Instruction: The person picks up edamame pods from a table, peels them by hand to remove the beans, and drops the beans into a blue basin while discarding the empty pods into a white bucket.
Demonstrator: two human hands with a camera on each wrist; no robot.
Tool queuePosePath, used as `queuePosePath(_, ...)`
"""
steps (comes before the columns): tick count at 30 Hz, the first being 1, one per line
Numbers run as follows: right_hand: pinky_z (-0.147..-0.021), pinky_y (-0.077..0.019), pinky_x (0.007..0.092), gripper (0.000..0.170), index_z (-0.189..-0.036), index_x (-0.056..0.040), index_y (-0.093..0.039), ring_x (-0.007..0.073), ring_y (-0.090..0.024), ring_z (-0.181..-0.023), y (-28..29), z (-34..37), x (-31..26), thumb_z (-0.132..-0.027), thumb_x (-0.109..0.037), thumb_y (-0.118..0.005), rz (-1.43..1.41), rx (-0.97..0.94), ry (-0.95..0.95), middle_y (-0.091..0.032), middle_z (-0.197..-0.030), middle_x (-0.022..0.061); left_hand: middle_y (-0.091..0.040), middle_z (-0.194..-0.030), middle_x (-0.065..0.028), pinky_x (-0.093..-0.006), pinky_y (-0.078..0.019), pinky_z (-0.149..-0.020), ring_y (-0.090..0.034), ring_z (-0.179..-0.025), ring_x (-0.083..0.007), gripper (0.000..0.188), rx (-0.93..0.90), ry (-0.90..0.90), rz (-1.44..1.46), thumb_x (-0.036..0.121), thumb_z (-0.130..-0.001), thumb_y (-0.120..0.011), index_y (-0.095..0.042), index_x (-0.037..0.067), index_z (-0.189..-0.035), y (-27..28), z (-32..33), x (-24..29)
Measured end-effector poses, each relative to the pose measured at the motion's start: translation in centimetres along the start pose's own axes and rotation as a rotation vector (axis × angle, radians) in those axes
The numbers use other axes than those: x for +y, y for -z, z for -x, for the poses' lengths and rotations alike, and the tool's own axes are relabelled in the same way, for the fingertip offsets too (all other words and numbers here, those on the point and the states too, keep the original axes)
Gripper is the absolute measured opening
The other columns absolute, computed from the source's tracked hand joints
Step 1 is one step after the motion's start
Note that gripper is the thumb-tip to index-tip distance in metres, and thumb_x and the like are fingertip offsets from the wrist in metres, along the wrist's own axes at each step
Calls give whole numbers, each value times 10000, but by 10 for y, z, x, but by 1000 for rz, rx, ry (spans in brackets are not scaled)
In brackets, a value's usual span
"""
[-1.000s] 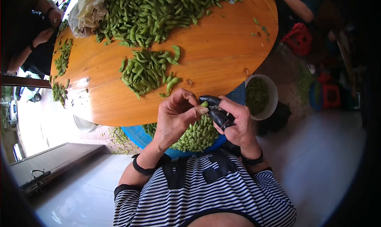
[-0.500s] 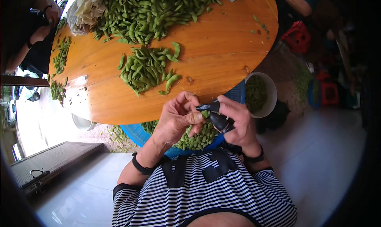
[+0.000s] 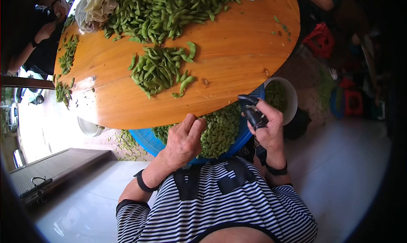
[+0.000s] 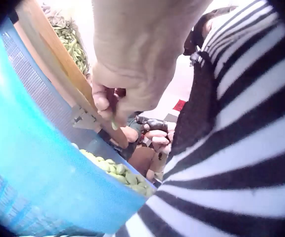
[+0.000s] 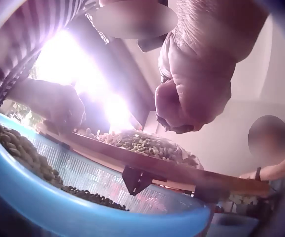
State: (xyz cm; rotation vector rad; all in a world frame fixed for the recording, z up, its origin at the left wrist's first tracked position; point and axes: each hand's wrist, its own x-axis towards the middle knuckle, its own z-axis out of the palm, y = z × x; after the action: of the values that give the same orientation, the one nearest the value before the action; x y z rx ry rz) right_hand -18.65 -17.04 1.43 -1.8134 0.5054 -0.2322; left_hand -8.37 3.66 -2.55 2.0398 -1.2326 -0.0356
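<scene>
The blue basket [image 3: 144,143] sits under the table's [image 3: 231,69] edge, likely to catch beans [image 3: 218,137]. By that edge, the left hand [image 3: 183,144] pinches a green bit [image 4: 114,125]; the right hand's [image 3: 270,126] fingers [image 3: 269,110] curl, gripping anything or not, I can't tell. Pods [image 3: 156,71] lie on the table, handily close.

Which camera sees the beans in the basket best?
The head view: it looks down onto the shelled beans, though the left hand hides some. The left wrist view shows a small patch; the right wrist view, a shadowy heap.
</scene>
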Motion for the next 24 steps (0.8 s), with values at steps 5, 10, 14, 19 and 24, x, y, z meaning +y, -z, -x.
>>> queuePosePath(5,-629,-431,280,313,-1102,37,-600,211,-537,-691,-26,-1,-4,-794,-15,-597,17,-122,252,-509,-808,99,-591,-871,-82,-279,-491,-574,-611,-677,-146,132,-63,359,678,-79,-885,-541,-538,-22,-1004,1,-11,12)
queuePosePath(10,-615,-422,312,262,-960,47,-598,248,-516,-682,-26,-3,-3,-735,-79,-641,170,86,370,-460,-786,119,-616,-972,-87,-294,-550,-725,-636,-808,-163,232,-67,377,1081,-77,-950,-435,-502,-39,-1169,3,-35,24)
queuePosePath(14,-641,-448,336,128,-874,14,-572,235,-545,-703,16,-7,17,-747,31,-578,387,525,226,-550,-795,95,-593,-989,-151,-363,-543,-643,-648,-780,-309,396,155,114,119,-100,-764,-570,-559,9,-1145,23,-46,-7)
queuePosePath(19,-719,-474,448,306,-992,29,-565,417,-598,-804,83,0,35,-694,20,-495,878,686,134,-593,-872,235,-565,-925,-132,-384,-520,-642,-616,-759,-331,332,114,127,-249,-15,-757,-617,-598,27,-1086,31,-56,-29)
queuePosePath(24,-644,-475,330,319,-938,25,-582,263,-567,-658,51,-2,30,-643,60,-465,500,524,70,-547,-738,169,-551,-921,-101,-396,-510,-614,-610,-734,-303,281,125,170,-289,0,-748,-623,-613,47,-1025,24,-59,-36)
